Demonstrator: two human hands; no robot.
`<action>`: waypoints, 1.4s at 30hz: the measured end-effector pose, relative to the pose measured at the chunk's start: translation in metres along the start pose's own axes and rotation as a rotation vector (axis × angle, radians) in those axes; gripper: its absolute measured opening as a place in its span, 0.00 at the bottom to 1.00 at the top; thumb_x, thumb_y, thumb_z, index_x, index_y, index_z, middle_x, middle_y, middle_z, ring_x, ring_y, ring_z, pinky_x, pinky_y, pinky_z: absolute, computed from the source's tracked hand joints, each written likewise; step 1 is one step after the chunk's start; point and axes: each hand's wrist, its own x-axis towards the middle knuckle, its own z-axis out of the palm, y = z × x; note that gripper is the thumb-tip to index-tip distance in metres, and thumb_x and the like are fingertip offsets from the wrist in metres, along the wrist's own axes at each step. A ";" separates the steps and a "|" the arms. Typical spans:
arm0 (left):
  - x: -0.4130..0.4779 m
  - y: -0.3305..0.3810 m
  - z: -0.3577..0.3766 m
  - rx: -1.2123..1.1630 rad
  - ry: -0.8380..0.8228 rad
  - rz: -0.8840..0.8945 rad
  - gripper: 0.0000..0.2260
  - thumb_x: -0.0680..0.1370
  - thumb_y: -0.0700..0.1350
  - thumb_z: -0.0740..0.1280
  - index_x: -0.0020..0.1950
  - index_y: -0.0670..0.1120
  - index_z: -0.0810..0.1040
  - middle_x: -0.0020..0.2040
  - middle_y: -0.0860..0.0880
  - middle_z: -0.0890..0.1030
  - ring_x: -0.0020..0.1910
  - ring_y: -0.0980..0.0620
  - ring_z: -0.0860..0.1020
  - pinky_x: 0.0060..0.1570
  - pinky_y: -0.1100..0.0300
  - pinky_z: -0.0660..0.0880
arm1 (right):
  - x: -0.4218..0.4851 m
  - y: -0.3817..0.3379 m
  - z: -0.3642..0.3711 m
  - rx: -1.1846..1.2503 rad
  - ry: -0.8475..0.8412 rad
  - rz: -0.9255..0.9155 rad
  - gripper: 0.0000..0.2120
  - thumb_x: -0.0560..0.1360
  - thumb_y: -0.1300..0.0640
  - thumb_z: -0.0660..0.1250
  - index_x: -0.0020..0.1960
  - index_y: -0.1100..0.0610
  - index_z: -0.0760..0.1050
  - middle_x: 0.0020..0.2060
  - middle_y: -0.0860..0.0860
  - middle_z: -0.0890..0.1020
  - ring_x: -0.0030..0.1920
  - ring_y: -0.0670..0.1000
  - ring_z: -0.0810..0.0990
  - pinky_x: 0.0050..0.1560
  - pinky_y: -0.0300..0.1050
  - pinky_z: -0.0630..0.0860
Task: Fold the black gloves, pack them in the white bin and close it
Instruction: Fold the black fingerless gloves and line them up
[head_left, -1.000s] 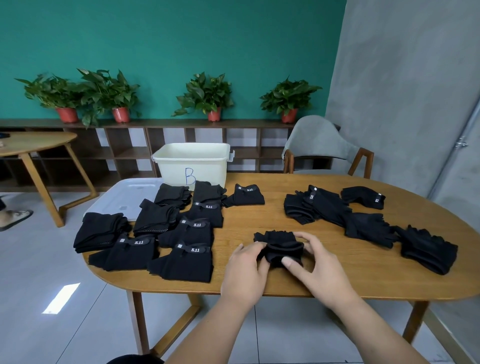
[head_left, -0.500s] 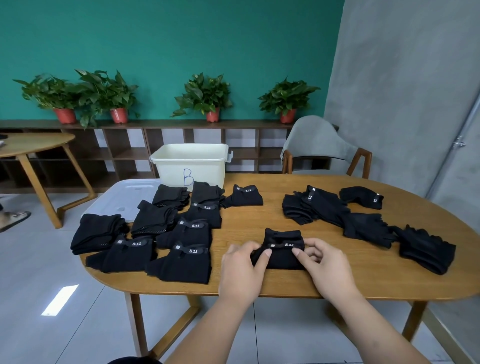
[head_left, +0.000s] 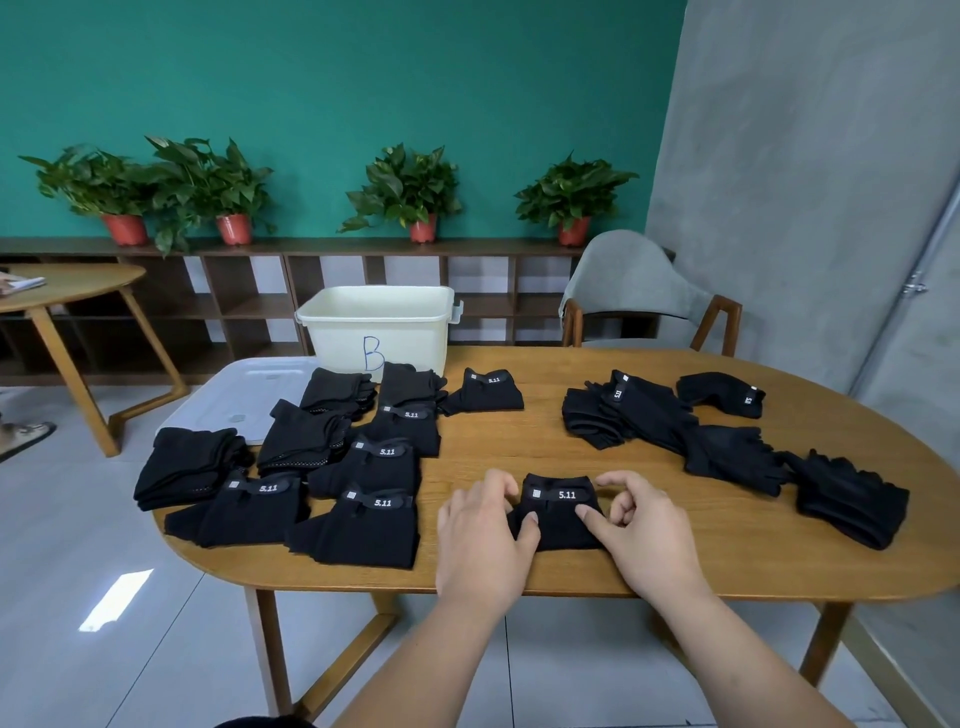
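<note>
Right of the folded stack (head_left: 363, 499), our left hand (head_left: 480, 535) pinched one edge of the glove (head_left: 558, 512) between our hands, flattened label-up from a bunch, and our right hand (head_left: 644, 535) pinched the other; we judged this fold done.

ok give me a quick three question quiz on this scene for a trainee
1. True or false: the lid lies on the table beside the white bin.
2. The folded glove between the left hand and the right hand lies: A) inside the bin B) on the table C) on the lid.
3. What marking shows on that glove's strap?

Key: 1 true; 2 B; 3 5.11
</note>
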 end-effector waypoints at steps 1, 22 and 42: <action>0.000 0.000 0.000 0.008 -0.002 0.012 0.10 0.82 0.56 0.67 0.56 0.62 0.66 0.46 0.60 0.75 0.52 0.55 0.71 0.59 0.57 0.65 | 0.000 0.000 0.002 -0.026 0.010 -0.016 0.17 0.74 0.45 0.77 0.61 0.42 0.77 0.35 0.43 0.78 0.45 0.42 0.76 0.47 0.45 0.78; 0.002 -0.005 0.007 0.066 0.043 -0.032 0.08 0.84 0.55 0.63 0.62 0.59 0.77 0.56 0.60 0.76 0.58 0.55 0.71 0.68 0.53 0.67 | 0.006 -0.008 0.008 -0.313 -0.394 -0.119 0.26 0.83 0.30 0.41 0.80 0.26 0.45 0.84 0.42 0.51 0.84 0.49 0.42 0.83 0.55 0.48; -0.005 0.034 0.020 0.505 -0.570 0.176 0.39 0.81 0.73 0.38 0.85 0.51 0.32 0.83 0.47 0.28 0.81 0.48 0.26 0.81 0.46 0.32 | 0.008 0.000 0.001 0.055 -0.080 0.068 0.21 0.87 0.50 0.50 0.67 0.50 0.80 0.66 0.47 0.80 0.69 0.50 0.74 0.72 0.49 0.68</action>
